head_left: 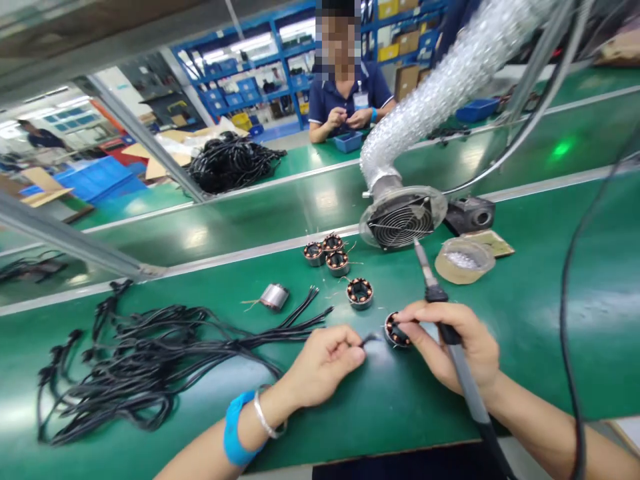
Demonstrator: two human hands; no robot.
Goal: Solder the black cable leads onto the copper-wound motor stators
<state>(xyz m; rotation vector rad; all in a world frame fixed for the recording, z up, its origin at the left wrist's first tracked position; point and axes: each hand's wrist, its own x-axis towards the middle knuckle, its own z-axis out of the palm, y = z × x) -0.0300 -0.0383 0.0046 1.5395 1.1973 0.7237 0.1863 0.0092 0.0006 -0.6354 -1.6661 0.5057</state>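
Observation:
My left hand (327, 365) pinches a black cable (371, 339) close to its stripped end, which points right. A soldering iron (464, 380) lies across my closed right hand (455, 343), its tip up toward the fume fan. The thumb and forefinger of that hand also grip a small wound motor stator (391, 332) at the bench surface, partly covered by the fingers. A short gap separates the cable end from this stator. Just behind it sits another stator (360, 293) with copper windings. Left of my left hand spreads a pile of black cables (145, 353).
Several stators (337, 263) stand farther back, and one (275, 297) lies on its side. A fume fan (404, 223) on a foil duct (450, 80) hangs beside a round tub (465, 260). One black cord (565, 313) drops at right. Across the bench sits a co-worker (345, 100).

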